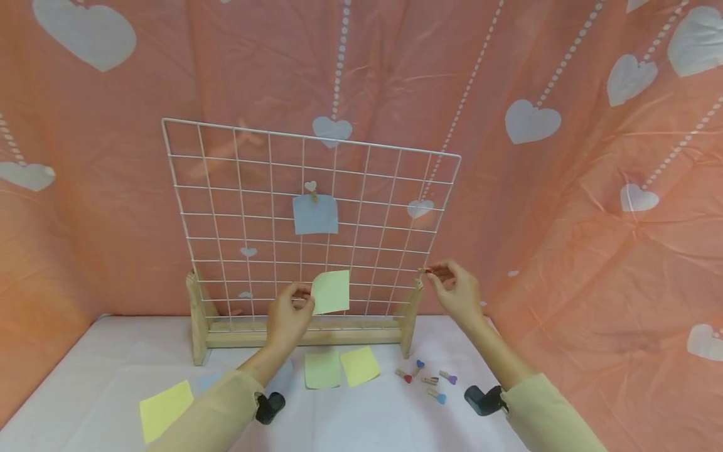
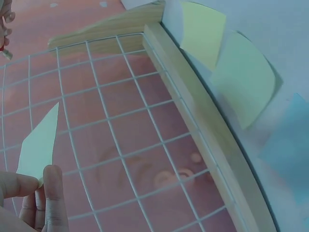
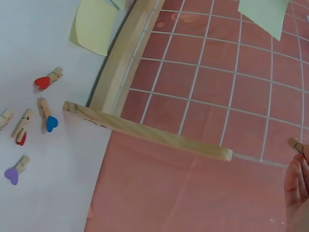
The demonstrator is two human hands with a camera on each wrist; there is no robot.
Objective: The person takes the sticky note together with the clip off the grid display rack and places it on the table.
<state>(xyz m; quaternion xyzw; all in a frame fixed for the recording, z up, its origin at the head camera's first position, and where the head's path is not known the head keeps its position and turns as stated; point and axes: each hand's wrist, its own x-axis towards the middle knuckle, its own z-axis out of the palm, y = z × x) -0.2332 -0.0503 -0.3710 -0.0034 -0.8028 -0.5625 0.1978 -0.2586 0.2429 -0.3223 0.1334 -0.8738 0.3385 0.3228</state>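
My left hand (image 1: pixel 289 315) pinches a pale green sticky note (image 1: pixel 331 292) by its left edge, in front of the white wire grid (image 1: pixel 373 245). Between the thumb and fingers of my right hand (image 1: pixel 456 294) is a small wooden clothespin (image 3: pixel 295 144), near the grid's lower right edge; a bit of red shows on it in the head view. Higher on the grid, a blue note (image 1: pixel 315 215) hangs from a clothespin with a white heart (image 1: pixel 310 186).
On the white table lie a green note (image 1: pixel 322 370), yellow notes (image 1: pixel 360 366) and blue notes partly behind my left arm. Several heart clothespins (image 3: pixel 48 79) are scattered at the right. A wooden stand (image 1: pixel 237 339) carries the grid; a pink heart-patterned cloth (image 1: pixel 565 207) hangs behind.
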